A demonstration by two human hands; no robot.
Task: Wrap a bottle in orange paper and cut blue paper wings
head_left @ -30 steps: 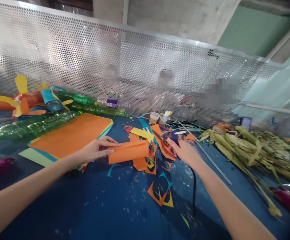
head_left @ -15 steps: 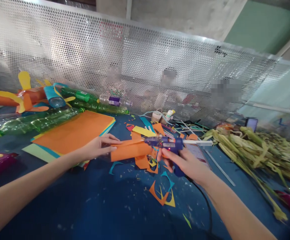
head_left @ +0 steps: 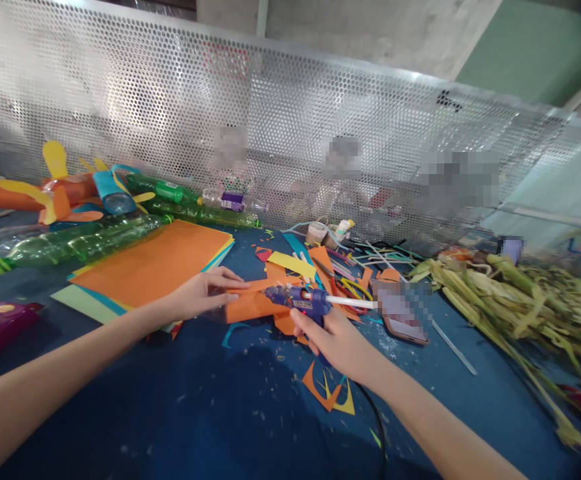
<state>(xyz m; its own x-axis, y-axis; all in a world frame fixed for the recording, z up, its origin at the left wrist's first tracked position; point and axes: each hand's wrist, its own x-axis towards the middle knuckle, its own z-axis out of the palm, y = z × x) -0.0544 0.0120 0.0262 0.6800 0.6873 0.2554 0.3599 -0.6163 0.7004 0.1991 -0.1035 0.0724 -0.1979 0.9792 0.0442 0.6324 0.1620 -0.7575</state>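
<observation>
My right hand (head_left: 337, 337) is wrapped round the handle of a blue hot glue gun (head_left: 310, 303), a white glue stick (head_left: 353, 302) jutting from its back. The gun's nozzle points left, over a piece of orange paper (head_left: 244, 308) curved like a tube. My left hand (head_left: 205, 293) grips the left end of this paper, thumb and fingers along its upper side. Something clear shows under that hand, mostly hidden. Orange scraps (head_left: 284, 325) lie beneath the gun, and a yellow strip (head_left: 291, 265) lies just behind it.
Stacked coloured paper (head_left: 155, 263) and green plastic bottles (head_left: 90, 243) lie to the left. Right of the gun are scissors (head_left: 355, 290), a phone (head_left: 400, 313) and dried husks (head_left: 510, 293). A black cord (head_left: 377, 413) trails toward me. Perforated metal mesh (head_left: 290, 120) stands behind.
My right hand has moved the glue gun left along the orange paper, uncovering the scissors and more of the phone. My left hand keeps its hold.
</observation>
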